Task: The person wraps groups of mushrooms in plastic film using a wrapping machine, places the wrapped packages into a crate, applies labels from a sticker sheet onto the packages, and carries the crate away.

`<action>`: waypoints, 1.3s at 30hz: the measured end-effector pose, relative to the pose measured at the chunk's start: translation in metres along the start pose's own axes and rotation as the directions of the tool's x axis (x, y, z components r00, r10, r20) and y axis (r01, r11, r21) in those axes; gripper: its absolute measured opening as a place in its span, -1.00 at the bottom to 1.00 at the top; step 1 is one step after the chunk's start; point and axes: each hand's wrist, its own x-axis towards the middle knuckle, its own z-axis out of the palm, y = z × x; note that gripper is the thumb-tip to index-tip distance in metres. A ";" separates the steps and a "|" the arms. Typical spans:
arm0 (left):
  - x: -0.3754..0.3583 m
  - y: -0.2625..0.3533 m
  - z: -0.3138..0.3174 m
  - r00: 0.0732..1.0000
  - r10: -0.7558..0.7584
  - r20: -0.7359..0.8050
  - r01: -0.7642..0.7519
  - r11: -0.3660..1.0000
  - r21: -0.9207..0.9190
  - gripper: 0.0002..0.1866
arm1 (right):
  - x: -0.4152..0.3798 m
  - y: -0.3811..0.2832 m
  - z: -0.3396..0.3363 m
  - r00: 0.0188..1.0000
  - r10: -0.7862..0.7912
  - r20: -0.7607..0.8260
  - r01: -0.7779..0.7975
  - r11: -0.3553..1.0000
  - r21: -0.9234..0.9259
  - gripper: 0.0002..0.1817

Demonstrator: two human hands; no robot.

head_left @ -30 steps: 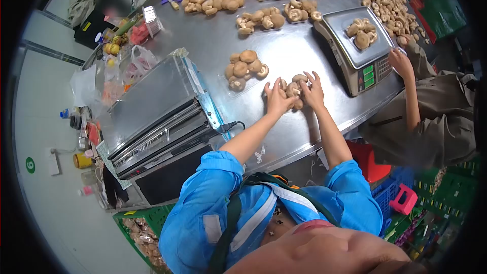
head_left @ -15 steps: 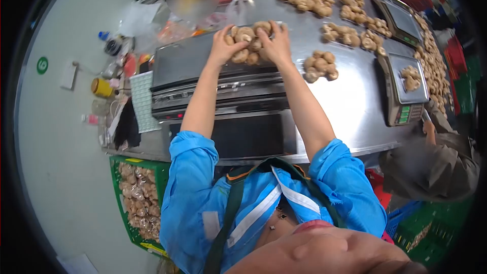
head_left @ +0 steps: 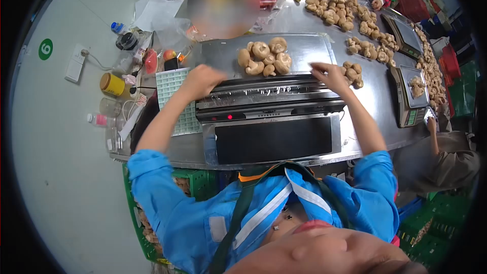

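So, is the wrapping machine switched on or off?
Probably on: a small red light glows on the front panel of the wrapping machine. Nothing else shows whether it runs.

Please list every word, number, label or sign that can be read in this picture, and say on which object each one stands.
"6" or "9": white digit on the green round sticker on the floor; which one cannot be told.
Green display of the nearer weighing scale: digits lit, too small to read.
Sheet of labels beside the wrapping machine: print too small to read.
Yellow container: no legible text.
Nothing else is readable.
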 end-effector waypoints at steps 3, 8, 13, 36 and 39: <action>-0.020 0.005 -0.011 0.960 0.200 0.197 -0.242 0.945 0.220 -0.49 | -0.017 -0.002 -0.029 0.944 -0.185 0.272 0.292 0.851 -0.437 -0.48; -0.006 -0.005 -0.010 0.914 0.350 0.203 -0.393 0.888 0.238 -0.36 | 0.000 0.010 0.002 0.718 -0.548 0.429 0.696 0.566 -0.442 -0.44; -0.023 -0.014 -0.009 0.926 0.332 0.179 -0.373 0.876 0.306 -0.39 | 0.003 0.013 0.017 0.712 -0.643 0.284 0.688 0.555 -0.468 -0.48; 0.102 -0.059 0.093 0.912 -0.204 -0.356 0.118 0.961 -0.249 -0.76 | 0.144 0.035 0.059 0.831 -0.513 -0.215 0.489 0.858 -0.157 -0.70; 0.075 -0.021 0.063 0.911 -0.402 0.087 0.311 0.534 -0.787 -0.71 | 0.088 0.010 0.051 0.997 -0.071 0.010 0.060 0.900 0.432 -0.68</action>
